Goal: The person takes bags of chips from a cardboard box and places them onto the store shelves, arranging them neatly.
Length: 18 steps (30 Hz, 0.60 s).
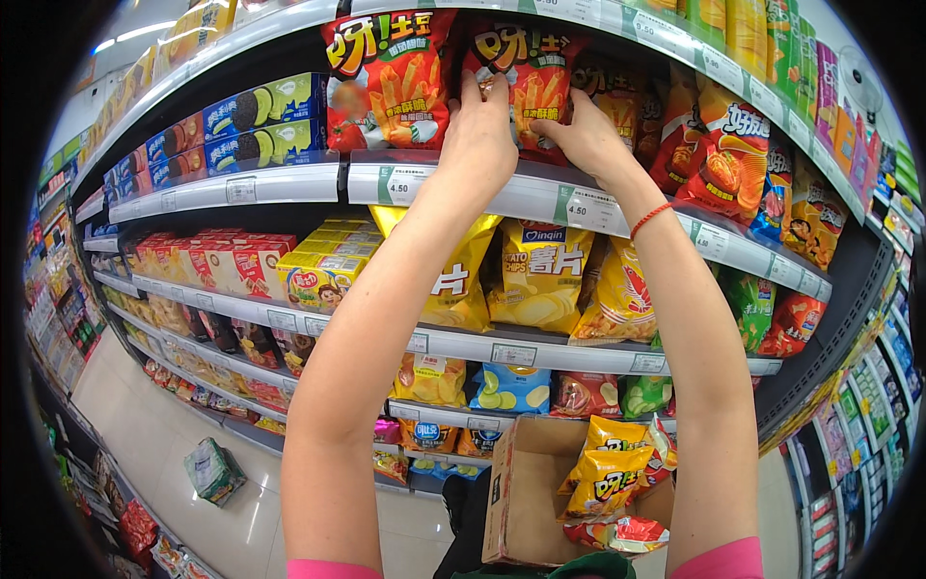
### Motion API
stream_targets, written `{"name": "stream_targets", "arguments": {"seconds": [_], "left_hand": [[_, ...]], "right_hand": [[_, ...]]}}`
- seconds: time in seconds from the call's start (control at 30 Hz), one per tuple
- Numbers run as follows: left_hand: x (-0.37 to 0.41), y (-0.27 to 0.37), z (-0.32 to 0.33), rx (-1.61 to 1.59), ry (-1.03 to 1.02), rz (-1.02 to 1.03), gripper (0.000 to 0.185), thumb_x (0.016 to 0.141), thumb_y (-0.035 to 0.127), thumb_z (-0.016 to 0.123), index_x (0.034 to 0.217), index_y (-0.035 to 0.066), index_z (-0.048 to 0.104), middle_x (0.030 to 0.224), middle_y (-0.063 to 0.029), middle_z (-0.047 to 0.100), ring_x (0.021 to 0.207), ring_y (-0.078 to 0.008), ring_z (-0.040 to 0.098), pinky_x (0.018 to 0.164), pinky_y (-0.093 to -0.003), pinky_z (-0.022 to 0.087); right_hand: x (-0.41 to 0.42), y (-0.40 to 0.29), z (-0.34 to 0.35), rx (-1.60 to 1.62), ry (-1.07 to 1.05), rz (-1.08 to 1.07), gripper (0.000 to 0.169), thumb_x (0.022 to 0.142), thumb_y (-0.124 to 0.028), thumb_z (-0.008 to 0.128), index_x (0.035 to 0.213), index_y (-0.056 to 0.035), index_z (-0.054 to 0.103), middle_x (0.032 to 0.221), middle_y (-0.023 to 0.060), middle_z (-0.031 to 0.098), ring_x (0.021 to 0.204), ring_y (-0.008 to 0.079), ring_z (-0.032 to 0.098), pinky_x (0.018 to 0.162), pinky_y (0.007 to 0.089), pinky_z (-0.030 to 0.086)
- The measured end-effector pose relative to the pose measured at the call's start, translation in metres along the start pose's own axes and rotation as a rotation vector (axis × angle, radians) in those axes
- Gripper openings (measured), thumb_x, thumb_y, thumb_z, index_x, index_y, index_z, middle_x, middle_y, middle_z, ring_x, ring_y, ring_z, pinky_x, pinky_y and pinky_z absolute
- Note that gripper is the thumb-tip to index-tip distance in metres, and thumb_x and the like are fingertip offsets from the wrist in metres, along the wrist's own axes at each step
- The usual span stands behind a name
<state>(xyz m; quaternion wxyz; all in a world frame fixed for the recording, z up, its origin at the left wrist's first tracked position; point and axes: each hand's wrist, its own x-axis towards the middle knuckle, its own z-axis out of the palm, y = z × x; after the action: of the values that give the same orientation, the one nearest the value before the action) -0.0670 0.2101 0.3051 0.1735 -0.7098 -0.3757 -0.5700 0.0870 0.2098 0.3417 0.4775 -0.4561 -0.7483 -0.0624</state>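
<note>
Both hands reach up to a shelf. My left hand (483, 119) has its fingertips on the left side of a red snack bag (532, 87). On the bag's right side is my right hand (587, 134), its thumb against the front and its wrist wearing a red cord. The bag stands upright between them, behind the shelf's price rail (506, 199). To its left stands a similar red bag (391, 79); to its right, a darker snack bag (615, 94) lies partly in shadow. Some fingers are hidden behind the held bag.
Yellow potato chip bags (542, 275) stand on the shelf below, with yellow boxes (329, 268) to their left. An open cardboard box (532, 492) holding several snack bags is below my arms. A green package (215, 472) lies on the floor at left. Blue cookie boxes (264, 108) line the upper shelf.
</note>
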Motion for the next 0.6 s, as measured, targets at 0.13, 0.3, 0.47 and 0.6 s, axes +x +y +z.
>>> {"name": "stream_targets", "arguments": {"seconds": [0.13, 0.3, 0.47, 0.6], "left_hand": [[-0.004, 0.004, -0.003, 0.022, 0.026, 0.033, 0.059, 0.078, -0.004, 0.058, 0.135, -0.001, 0.041, 0.141, -0.0370, 0.031, 0.117, -0.0565, 0.045, 0.099, -0.0493, 0.044], [-0.013, 0.012, -0.014, -0.037, 0.060, 0.063, 0.053, 0.082, 0.002, 0.059, 0.133, 0.001, 0.045, 0.140, -0.0366, 0.034, 0.120, -0.0510, 0.045, 0.100, -0.0450, 0.043], [-0.029, 0.022, -0.022, -0.112, 0.031, 0.070, 0.055, 0.083, 0.006, 0.062, 0.135, -0.001, 0.045, 0.142, -0.0329, 0.036, 0.126, -0.0461, 0.043, 0.104, -0.0419, 0.040], [-0.037, 0.028, -0.028, -0.132, -0.013, 0.041, 0.058, 0.084, 0.009, 0.064, 0.137, -0.001, 0.044, 0.144, -0.0289, 0.038, 0.130, -0.0421, 0.041, 0.107, -0.0402, 0.037]], "right_hand": [[-0.006, -0.004, -0.011, -0.073, -0.017, -0.016, 0.065, 0.080, -0.031, 0.074, 0.126, 0.0065, 0.047, 0.112, 0.0243, 0.064, 0.103, 0.0317, 0.064, 0.089, 0.0356, 0.049], [-0.016, -0.015, -0.018, -0.163, 0.014, 0.012, 0.077, 0.081, -0.033, 0.073, 0.138, 0.0060, 0.040, 0.118, 0.0252, 0.062, 0.106, 0.0329, 0.064, 0.091, 0.0356, 0.049], [-0.032, -0.007, -0.022, -0.077, 0.053, -0.049, 0.076, 0.083, -0.033, 0.072, 0.141, 0.0046, 0.038, 0.125, 0.0253, 0.058, 0.109, 0.0311, 0.063, 0.090, 0.0357, 0.051], [-0.045, -0.015, -0.029, -0.040, 0.058, -0.061, 0.074, 0.084, -0.031, 0.072, 0.140, 0.0040, 0.039, 0.125, 0.0239, 0.059, 0.109, 0.0299, 0.063, 0.088, 0.0354, 0.052]]}}
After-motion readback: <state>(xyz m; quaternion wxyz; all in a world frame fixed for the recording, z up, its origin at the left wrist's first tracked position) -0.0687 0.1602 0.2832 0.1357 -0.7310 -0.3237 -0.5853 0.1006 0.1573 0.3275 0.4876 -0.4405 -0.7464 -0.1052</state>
